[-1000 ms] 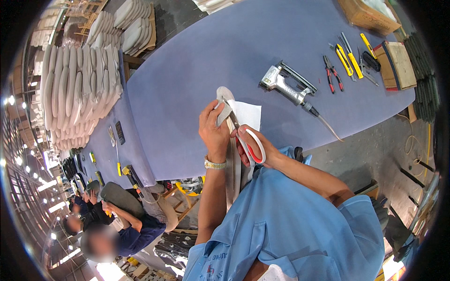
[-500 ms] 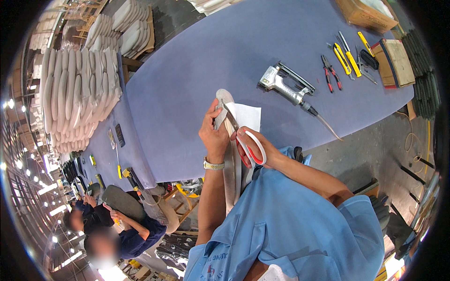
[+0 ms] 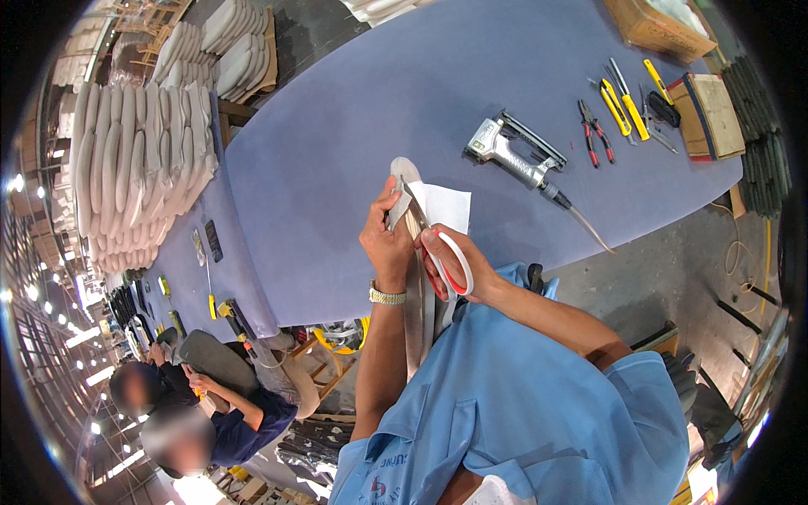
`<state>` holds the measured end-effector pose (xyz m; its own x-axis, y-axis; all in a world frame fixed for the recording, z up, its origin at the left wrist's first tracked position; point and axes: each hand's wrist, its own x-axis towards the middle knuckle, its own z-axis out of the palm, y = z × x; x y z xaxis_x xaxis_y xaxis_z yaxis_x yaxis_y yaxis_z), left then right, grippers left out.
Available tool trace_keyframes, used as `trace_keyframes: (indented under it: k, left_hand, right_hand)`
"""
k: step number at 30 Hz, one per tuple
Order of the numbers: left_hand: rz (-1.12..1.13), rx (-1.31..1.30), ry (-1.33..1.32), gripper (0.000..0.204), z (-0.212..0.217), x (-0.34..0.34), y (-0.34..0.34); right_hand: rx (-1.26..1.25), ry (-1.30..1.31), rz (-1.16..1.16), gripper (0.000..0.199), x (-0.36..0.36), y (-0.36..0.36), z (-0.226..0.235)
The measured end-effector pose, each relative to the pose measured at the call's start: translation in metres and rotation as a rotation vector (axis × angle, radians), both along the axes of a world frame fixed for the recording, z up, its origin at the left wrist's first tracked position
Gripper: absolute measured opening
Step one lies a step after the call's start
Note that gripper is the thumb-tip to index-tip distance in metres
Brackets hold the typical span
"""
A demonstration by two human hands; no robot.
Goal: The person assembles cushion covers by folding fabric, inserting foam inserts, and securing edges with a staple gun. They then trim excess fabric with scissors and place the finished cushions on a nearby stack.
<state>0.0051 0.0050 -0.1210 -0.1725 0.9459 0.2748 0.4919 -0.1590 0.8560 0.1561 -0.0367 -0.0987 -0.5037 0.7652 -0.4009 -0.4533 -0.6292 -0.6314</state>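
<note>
Near the table's front edge, a long grey padded piece (image 3: pixel 414 316) stands on end against me, its rounded tip pointing away. My left hand (image 3: pixel 387 238) grips it near that tip, fingers closed around its side and a loose flap of fabric. Scissors (image 3: pixel 455 257) with red and white handles are held in my right hand (image 3: pixel 459 265). Their blades lie along the flap near the tip; whether they are cutting cannot be made out. A white sheet (image 3: pixel 447 208) lies beside the blades on the blue-grey table (image 3: pixel 337 168).
A staple gun (image 3: pixel 518 151) with its hose lies to the right. Beyond it are pliers (image 3: pixel 596 132), yellow cutters (image 3: pixel 616 107) and a wooden box (image 3: pixel 711 116). Stacked pale cushions (image 3: pixel 143 160) stand at left; two people work at lower left around a dark grey pad (image 3: pixel 220 364).
The scissors have shifted very slightly, and their handles sit a little differently in my right hand. My left hand keeps its grip. At lower left, the two people have moved a little.
</note>
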Motion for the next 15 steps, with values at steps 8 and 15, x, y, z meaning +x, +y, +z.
trace_keyframes:
  k: [8,15]
  left_hand:
    - [-0.001,-0.012,-0.069,0.020,-0.0018,0.0009,0.0007]
    - [0.068,-0.026,-0.138,0.017,0.0031,0.0054,0.0040]
  right_hand:
    - [0.048,-0.064,0.014,0.048,0.0032,0.0028,-0.0012]
    - [-0.015,0.044,0.049,0.054,0.0041,-0.0012,-0.0027]
